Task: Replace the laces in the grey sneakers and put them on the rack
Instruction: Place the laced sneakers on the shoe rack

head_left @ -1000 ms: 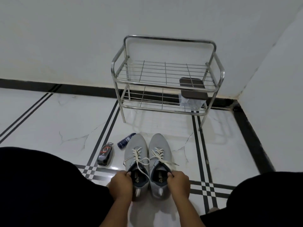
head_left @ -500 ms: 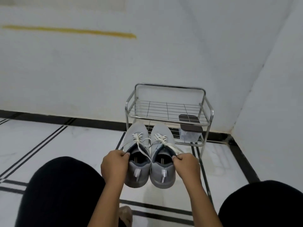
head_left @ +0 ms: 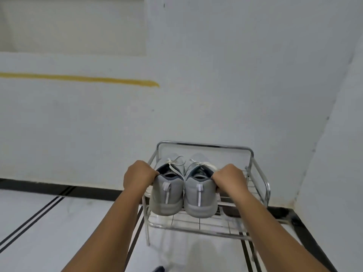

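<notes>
Two grey sneakers with white laces are held side by side, heels toward me, at the front of the metal rack [head_left: 204,146]. My left hand [head_left: 138,177] grips the collar of the left sneaker [head_left: 167,195]. My right hand [head_left: 228,178] grips the collar of the right sneaker [head_left: 200,197]. Their toes reach over the rack's top wire shelf, and their heels hang past its front rail. The laces [head_left: 176,160] lie loosely tied over the tongues.
The rack stands in a corner against white walls, with a dark flat object [head_left: 230,211] on its right side, partly behind my right arm. White floor tiles with black stripes [head_left: 31,218] spread to the left. A dark item [head_left: 159,268] peeks in at the bottom edge.
Both hands lifted the sneakers off the floor and carried them forward and up to the rack's top shelf. The view rose and moved closer to the rack.
</notes>
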Motion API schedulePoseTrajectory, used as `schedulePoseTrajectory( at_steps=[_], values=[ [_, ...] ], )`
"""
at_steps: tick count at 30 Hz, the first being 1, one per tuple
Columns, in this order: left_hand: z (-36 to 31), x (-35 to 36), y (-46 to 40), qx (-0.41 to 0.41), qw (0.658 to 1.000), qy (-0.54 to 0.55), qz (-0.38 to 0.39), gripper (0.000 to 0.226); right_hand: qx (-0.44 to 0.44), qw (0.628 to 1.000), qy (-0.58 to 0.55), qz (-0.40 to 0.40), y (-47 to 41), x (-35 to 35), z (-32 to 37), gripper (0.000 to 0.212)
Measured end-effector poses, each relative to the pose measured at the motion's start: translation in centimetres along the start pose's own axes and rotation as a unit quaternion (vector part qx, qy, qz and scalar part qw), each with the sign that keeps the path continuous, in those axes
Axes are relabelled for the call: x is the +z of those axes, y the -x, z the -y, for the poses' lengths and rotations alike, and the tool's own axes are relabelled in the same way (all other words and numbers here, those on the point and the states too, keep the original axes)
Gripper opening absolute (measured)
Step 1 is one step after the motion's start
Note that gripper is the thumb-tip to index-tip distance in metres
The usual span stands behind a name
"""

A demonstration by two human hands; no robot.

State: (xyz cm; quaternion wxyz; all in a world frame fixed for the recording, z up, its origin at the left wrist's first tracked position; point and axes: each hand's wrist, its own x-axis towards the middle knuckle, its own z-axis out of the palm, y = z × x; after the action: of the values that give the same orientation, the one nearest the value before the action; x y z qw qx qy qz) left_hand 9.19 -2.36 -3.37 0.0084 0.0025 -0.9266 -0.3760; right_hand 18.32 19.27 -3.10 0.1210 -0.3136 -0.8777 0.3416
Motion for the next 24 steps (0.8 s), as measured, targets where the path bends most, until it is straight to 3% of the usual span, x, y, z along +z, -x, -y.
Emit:
schedulePoseTrajectory(
  at_steps=[10,24],
  values=[
    [-0.8,7.1,-7.9,0.018,0.999,0.03,-0.033,0.016,0.003,0.999,0.003,-0.036,-9.9,5.1,-2.5,0.012],
    [0.6,9.7,-11.8,-0.003,0.998,-0.011,-0.063,0.017,0.025,0.999,-0.011,-0.034,-13.1,9.2,-2.3,0.012]
  ],
)
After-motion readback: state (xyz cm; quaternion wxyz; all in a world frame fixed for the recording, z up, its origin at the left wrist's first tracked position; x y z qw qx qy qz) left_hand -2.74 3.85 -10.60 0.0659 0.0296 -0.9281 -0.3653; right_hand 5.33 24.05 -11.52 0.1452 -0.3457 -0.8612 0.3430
